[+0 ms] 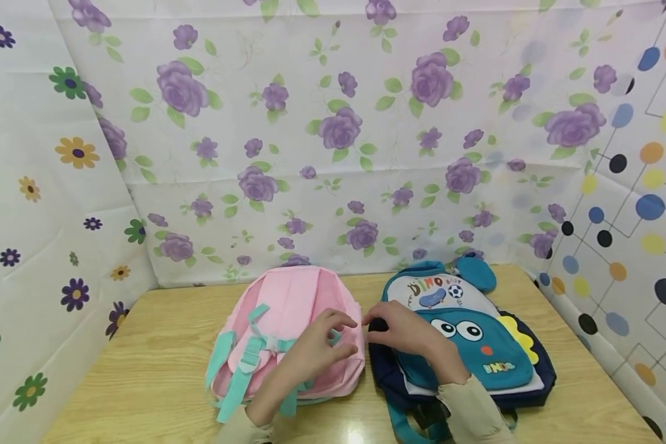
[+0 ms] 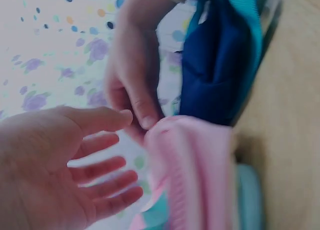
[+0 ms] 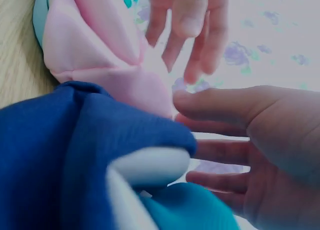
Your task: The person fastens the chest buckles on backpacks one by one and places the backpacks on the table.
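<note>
The right sleeve (image 1: pixel 472 412) is pale beige fabric — plain and lightly creased — and, to its left, the left sleeve (image 1: pixel 238 429) shows the same beige.

Makeshift, screened off on three sides; home or studio, can't tell. Wood-grain bench (image 1: pixel 144 357) below the fingers (image 1: pixel 340 318); rose-print sheet (image 1: pixel 311 135) beyond them, daisy-print sheet (image 1: pixel 39 203) to their left, dotted sheet (image 1: pixel 638 246) right.

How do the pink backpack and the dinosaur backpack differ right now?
The pink backpack lies strap side up; the dinosaur backpack lies front up. The pink backpack is mostly pink with teal straps; the dinosaur backpack is teal, navy and white with cartoon eyes. Both lie on the table.
</note>
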`<act>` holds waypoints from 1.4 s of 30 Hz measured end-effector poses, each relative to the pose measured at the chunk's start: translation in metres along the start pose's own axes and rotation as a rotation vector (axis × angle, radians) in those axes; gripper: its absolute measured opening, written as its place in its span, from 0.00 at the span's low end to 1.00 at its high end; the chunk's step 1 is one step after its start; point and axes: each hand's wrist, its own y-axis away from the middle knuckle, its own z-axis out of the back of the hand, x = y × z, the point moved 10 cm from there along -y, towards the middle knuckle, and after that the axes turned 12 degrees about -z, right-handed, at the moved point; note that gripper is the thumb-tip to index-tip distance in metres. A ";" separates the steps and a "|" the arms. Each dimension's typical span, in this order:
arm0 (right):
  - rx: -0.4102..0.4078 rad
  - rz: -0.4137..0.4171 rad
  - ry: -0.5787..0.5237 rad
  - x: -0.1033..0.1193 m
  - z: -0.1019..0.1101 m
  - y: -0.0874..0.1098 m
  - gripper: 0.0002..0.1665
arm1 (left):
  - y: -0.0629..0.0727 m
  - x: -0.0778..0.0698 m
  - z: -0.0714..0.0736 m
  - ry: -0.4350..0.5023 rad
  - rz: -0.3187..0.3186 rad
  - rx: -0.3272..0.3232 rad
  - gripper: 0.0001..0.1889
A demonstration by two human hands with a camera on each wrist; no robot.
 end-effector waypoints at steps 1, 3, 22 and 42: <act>-0.017 -0.009 -0.004 0.000 0.002 0.000 0.11 | 0.000 -0.002 0.004 0.006 -0.020 0.003 0.17; -0.042 -0.021 -0.015 0.001 0.005 0.000 0.11 | 0.000 -0.006 0.012 0.019 -0.051 0.022 0.17; -0.166 -0.019 -0.085 0.032 0.006 -0.005 0.13 | 0.028 0.017 0.106 -0.081 -0.049 -0.065 0.14; -0.115 0.062 -0.100 0.075 -0.020 -0.026 0.16 | 0.045 0.045 0.122 -0.022 0.035 0.004 0.14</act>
